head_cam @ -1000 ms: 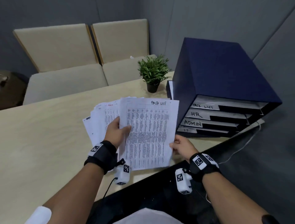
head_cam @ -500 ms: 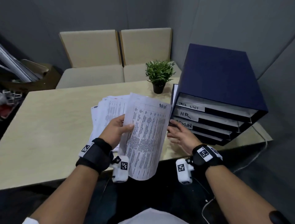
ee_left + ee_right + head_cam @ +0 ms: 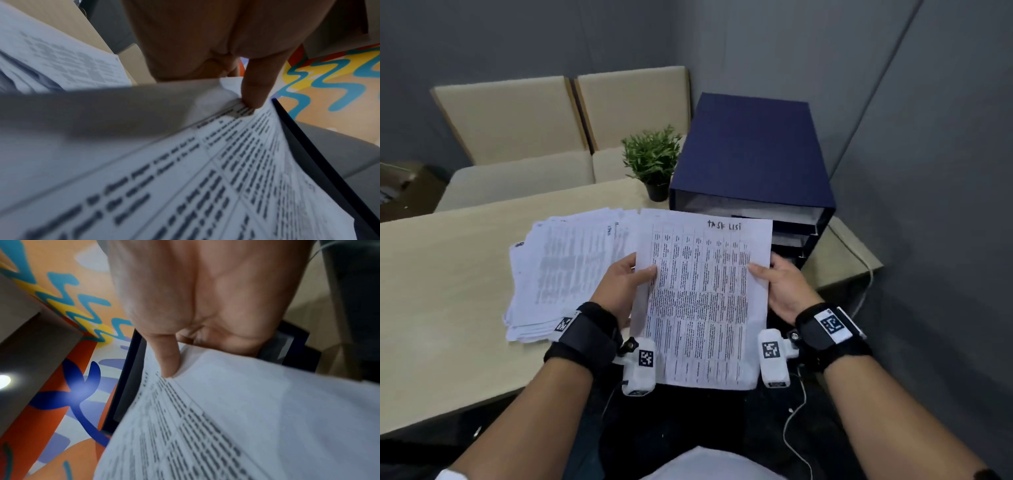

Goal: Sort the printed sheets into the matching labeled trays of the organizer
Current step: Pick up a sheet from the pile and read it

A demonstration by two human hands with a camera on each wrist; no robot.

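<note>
Item held: one printed sheet (image 3: 702,298), a table of small text with "TASK LIST" handwritten at its far right corner, raised in front of you above the near edge of the worktop (image 3: 441,281). Your left hand (image 3: 619,287) pinches the sheet's left edge, thumb on the printed face and fingers behind; the left wrist view shows that thumb (image 3: 257,91) pressed down on the paper. Your right hand (image 3: 784,287) pinches the right edge the same way, thumb (image 3: 168,360) on top, fingers curled underneath. Item on the worktop: a fanned stack of printed sheets (image 3: 558,274), lying flat to the left of the held sheet and partly behind your left hand. Item at the far right of the worktop: a dark blue organizer (image 3: 753,154) with stacked trays opening toward you; the held sheet covers most of the tray fronts, so their labels cannot be read. White paper shows in the top tray (image 3: 753,210). Item just left of the organizer: a small potted plant (image 3: 654,161) in a dark pot. Beyond the worktop: two beige cushioned chairs (image 3: 561,126) against a grey wall.
</note>
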